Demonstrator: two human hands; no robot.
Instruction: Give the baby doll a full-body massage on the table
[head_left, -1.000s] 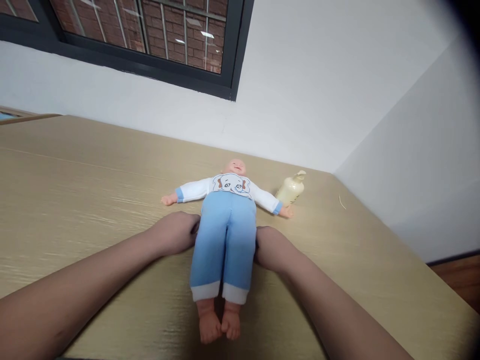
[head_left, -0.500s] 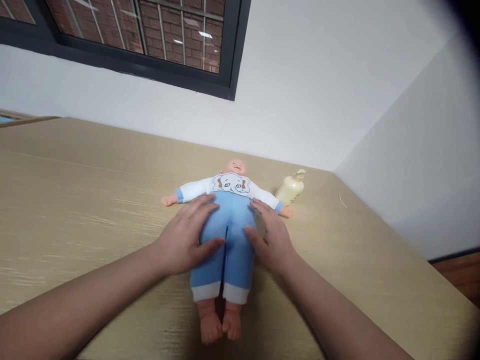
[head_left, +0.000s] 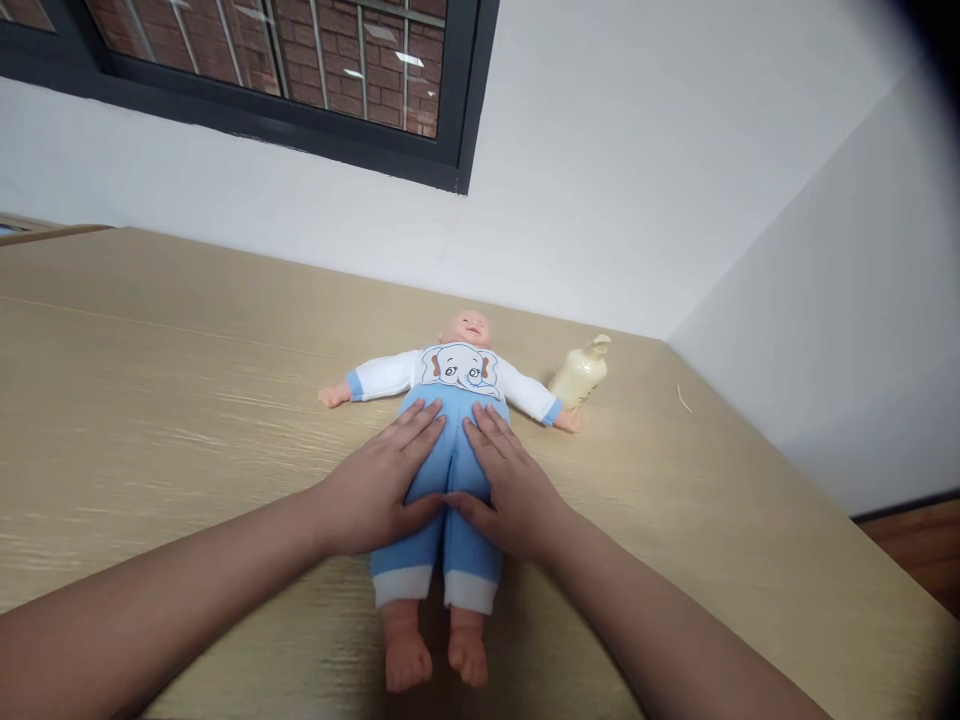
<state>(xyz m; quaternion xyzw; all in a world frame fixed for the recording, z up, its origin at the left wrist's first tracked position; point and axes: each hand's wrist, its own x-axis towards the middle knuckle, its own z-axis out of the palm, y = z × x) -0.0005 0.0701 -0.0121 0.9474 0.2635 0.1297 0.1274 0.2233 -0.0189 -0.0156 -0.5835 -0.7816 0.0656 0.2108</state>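
Note:
A baby doll [head_left: 459, 372] lies on its back, arms spread and feet towards me. It wears a white top with an elephant face on the chest and blue trousers [head_left: 466, 540] with white cuffs. Flat on the trouser leg at the left rests my left hand [head_left: 375, 485], fingers stretched towards the doll's waist. My right hand [head_left: 519, 490] lies the same way on the other leg. The two thumb tips meet at the gap between the legs. Neither hand grasps anything.
The wooden table [head_left: 187, 400] runs back to a white wall with a dark-framed window [head_left: 300, 120]. A cream pump bottle [head_left: 581, 378] stands beside the doll's hand at the right. Farther right lies a thin pale strip [head_left: 683, 398].
Both hands have come down onto the trouser legs, the right one moving inward to the left. The thumbs now meet. The doll's feet have moved slightly apart.

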